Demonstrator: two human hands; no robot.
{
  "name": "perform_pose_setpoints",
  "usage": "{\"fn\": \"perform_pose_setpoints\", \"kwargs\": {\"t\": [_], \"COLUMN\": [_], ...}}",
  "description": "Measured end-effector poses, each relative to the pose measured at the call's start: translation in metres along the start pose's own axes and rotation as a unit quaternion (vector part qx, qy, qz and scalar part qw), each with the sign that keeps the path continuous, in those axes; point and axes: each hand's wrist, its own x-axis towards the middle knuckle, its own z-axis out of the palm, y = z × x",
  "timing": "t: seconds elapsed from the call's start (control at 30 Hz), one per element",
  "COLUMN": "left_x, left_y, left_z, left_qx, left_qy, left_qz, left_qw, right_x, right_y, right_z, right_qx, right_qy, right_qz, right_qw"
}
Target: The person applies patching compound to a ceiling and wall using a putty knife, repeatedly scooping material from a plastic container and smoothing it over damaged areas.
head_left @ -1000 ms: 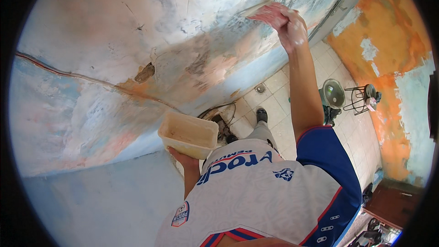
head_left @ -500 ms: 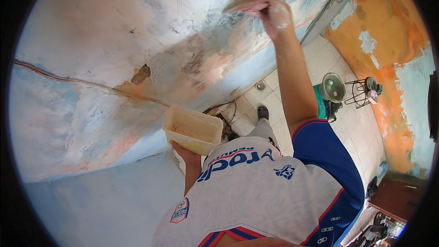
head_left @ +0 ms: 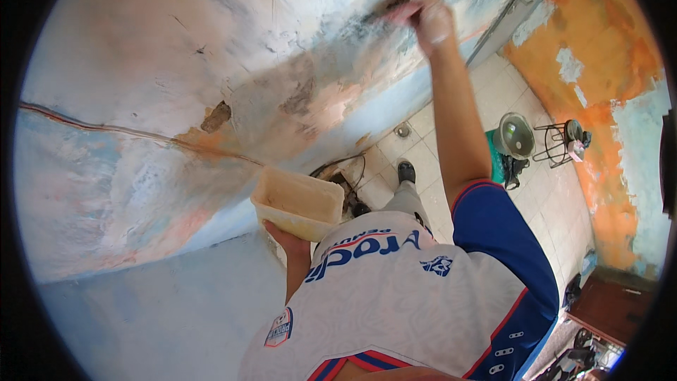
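Note:
My left hand (head_left: 285, 238) grips a cream-coloured rectangular plastic tub (head_left: 300, 222) from below at its near left corner. The tub's open mouth faces up, and its inner walls carry smears of residue. High against the patchy, stained wall (head_left: 282, 49), my right hand (head_left: 431, 22) is raised with the arm stretched out. Its fingers are pressed together and smeared by motion. A dark, thin shape shows by the fingertips, but whether it is a held tool or a shadow is unclear. Whitish residue marks the back of this hand.
A cable (head_left: 127, 127) runs along the wall below a chipped hole (head_left: 216, 116). To the right on the tiled floor (head_left: 479, 92) stand a grey bucket (head_left: 514, 135), something green beside it, and a black metal stool (head_left: 557, 142). Beyond is a peeling orange wall (head_left: 599, 49); a brown cabinet (head_left: 612, 302) stands lower right.
My right hand has shifted slightly to the right along the wall, its fingers more bunched in view. The tub and my left hand have stayed in place.

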Motion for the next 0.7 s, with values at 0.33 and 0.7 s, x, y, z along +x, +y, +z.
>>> {"fn": "perform_pose_setpoints", "kwargs": {"t": [0.33, 0.7], "left_x": [0.009, 0.005], "left_y": [-0.010, -0.003], "left_z": [-0.009, -0.012], "left_qx": [-0.064, -0.030], "left_qy": [0.024, 0.016], "left_qz": [-0.005, -0.015], "left_qw": [0.998, 0.999], "right_x": [-0.112, 0.008], "right_y": [0.139, -0.057], "right_z": [-0.096, -0.017], "right_qx": [-0.019, 0.059], "right_qy": [0.204, 0.038], "right_qz": [0.137, -0.025], "right_qw": [0.969, 0.997]}}
